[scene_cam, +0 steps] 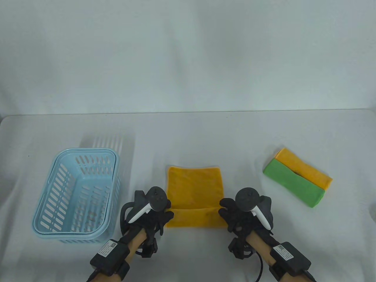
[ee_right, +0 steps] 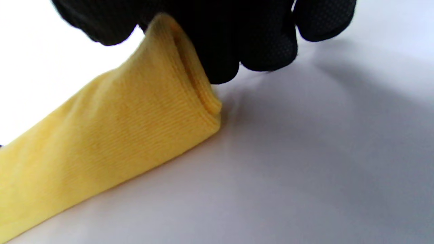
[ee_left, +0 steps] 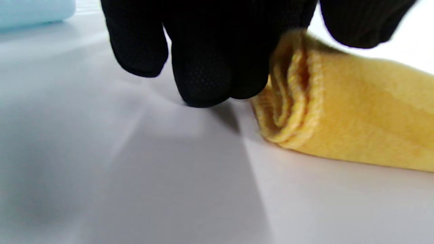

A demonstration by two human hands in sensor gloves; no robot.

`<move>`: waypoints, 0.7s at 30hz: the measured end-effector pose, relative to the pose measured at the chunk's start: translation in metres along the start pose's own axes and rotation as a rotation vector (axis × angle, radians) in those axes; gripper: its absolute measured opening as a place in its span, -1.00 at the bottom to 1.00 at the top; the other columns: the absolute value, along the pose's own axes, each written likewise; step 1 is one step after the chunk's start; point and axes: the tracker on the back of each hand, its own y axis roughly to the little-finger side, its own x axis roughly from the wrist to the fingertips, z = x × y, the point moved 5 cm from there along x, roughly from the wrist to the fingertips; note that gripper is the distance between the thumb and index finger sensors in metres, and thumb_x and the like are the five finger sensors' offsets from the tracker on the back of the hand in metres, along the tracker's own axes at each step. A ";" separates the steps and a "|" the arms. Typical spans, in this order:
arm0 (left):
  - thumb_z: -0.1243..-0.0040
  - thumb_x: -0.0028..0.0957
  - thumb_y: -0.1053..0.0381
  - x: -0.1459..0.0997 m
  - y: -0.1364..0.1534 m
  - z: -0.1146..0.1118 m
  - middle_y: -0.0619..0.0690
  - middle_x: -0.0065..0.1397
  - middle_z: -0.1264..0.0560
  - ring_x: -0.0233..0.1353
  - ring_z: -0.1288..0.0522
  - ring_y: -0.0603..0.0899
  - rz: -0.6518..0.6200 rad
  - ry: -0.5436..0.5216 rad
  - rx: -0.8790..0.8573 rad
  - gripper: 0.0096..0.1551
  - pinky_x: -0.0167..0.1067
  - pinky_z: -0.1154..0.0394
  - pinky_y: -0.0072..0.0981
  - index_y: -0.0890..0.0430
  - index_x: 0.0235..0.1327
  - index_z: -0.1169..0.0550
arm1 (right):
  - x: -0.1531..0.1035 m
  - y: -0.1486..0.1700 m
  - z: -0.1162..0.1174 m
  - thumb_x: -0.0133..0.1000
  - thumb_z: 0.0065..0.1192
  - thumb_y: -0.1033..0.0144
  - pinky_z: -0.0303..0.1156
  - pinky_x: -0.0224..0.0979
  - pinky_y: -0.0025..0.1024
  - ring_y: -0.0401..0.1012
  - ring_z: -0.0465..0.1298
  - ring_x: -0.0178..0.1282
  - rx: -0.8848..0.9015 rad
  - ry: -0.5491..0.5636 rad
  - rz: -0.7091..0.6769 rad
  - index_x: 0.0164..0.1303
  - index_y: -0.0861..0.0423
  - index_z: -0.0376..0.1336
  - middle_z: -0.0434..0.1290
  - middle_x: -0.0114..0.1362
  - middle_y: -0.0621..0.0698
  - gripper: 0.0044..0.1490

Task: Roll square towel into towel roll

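Note:
A yellow square towel lies flat at the table's middle, its near edge turned into a thick roll. My left hand grips the roll's left end; the left wrist view shows that end's spiral layers under my gloved fingers. My right hand grips the roll's right end; the right wrist view shows that end pinched under my fingers. The far part of the towel lies unrolled beyond both hands.
A light blue slotted basket stands to the left of my left hand. A folded green towel and a folded yellow towel lie side by side at the right. A white cloth covers the table.

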 end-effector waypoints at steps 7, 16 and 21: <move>-0.15 -0.23 -0.32 -0.002 0.001 0.005 -0.11 0.44 -0.48 0.37 -0.58 0.10 0.014 -0.050 0.034 -0.15 0.38 -0.44 0.09 -0.12 0.42 -0.37 | -0.002 0.000 -0.007 -0.17 0.21 -0.13 0.29 0.43 0.11 0.00 0.40 0.39 0.007 0.026 -0.003 0.31 -0.18 0.19 0.42 0.39 -0.08 -0.21; -0.21 -0.27 -0.31 -0.021 -0.034 0.017 -0.13 0.53 -0.36 0.47 -0.48 0.11 -0.140 -0.153 0.203 -0.09 0.43 -0.39 0.10 -0.16 0.45 -0.30 | -0.026 -0.040 -0.001 -0.16 0.27 -0.02 0.15 0.53 0.14 0.01 0.21 0.57 -0.125 -0.004 -0.228 0.36 -0.24 0.10 0.22 0.53 -0.13 -0.18; -0.22 -0.26 -0.27 -0.023 -0.054 -0.005 -0.14 0.55 -0.28 0.50 -0.41 0.09 -0.227 -0.097 0.400 -0.12 0.46 -0.34 0.09 -0.19 0.43 -0.29 | -0.027 -0.049 0.017 -0.10 0.29 0.20 0.13 0.55 0.13 -0.02 0.19 0.60 -0.360 -0.023 -0.263 0.28 -0.35 0.18 0.23 0.54 -0.22 -0.30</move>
